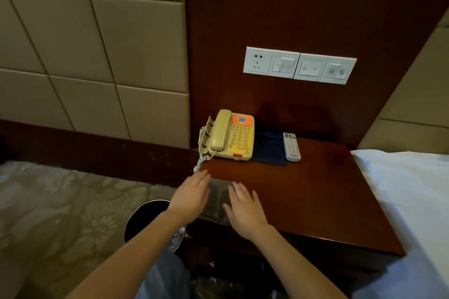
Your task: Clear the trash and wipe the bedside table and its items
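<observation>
Reddish-brown bedside table [315, 189], padded wall [73, 43]

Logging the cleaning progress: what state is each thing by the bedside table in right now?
Left hand: open, palm down.
Right hand: open, palm down.
Grey cloth: lying flat, hands on it.
Telephone: handset on its cradle.
Remote: lying face up.
Blue cloth: lying flat.
Bin: upright on the floor.

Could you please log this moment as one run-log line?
left hand: open on grey cloth | right hand: open on cloth | cloth: table front-left edge | phone, remote: back
</observation>
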The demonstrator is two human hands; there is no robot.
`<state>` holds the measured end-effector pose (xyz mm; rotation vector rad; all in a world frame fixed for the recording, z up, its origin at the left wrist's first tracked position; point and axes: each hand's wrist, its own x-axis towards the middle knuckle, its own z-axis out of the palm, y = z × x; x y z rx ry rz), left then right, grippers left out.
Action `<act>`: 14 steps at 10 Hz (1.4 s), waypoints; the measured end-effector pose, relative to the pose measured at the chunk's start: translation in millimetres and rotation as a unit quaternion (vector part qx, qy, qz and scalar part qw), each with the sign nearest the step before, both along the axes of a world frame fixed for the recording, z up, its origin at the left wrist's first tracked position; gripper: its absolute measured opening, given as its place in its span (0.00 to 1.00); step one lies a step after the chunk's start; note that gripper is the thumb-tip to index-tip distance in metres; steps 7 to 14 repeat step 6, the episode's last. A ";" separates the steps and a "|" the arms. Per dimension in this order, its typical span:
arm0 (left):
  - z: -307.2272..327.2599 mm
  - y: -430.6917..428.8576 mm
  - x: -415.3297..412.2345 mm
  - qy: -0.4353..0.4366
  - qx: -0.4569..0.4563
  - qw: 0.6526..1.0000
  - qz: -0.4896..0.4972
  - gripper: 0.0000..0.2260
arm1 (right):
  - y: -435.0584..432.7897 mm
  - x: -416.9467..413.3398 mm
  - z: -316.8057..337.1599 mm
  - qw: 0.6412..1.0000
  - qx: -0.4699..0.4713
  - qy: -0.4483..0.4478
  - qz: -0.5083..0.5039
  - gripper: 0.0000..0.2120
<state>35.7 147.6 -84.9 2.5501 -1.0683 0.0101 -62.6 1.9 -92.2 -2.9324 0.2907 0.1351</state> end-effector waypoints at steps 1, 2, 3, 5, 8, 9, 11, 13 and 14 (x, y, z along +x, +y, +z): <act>-20.7 -18.2 -7.3 0.035 0.087 0.996 -0.010 0.32 | 0.3 2.4 -9.9 0.998 0.010 0.058 0.002 0.32; -42.4 -15.3 -5.2 0.030 0.124 0.992 -0.019 0.55 | -1.8 3.8 -17.3 0.997 0.009 0.074 0.017 0.34; -44.6 -10.6 -0.1 0.020 0.127 0.991 -0.022 0.56 | -4.9 9.0 -20.9 0.996 -0.001 0.080 0.026 0.35; -35.6 -13.7 5.9 0.029 0.150 0.988 -0.029 0.56 | -4.2 14.4 -13.5 0.996 0.002 0.084 0.021 0.34; -20.5 -15.9 3.9 0.034 0.142 0.989 -0.019 0.57 | -4.9 8.4 1.1 0.998 -0.007 0.054 0.024 0.32; -20.5 -15.9 3.9 0.034 0.142 0.989 -0.019 0.57 | -4.9 8.4 1.1 0.998 -0.007 0.054 0.024 0.32; -20.5 -15.9 3.9 0.034 0.142 0.989 -0.019 0.57 | -4.9 8.4 1.1 0.998 -0.007 0.054 0.024 0.32; -20.5 -15.9 3.9 0.034 0.142 0.989 -0.019 0.57 | -4.9 8.4 1.1 0.998 -0.007 0.054 0.024 0.32; -20.5 -15.9 3.9 0.034 0.142 0.989 -0.019 0.57 | -4.9 8.4 1.1 0.998 -0.007 0.054 0.024 0.32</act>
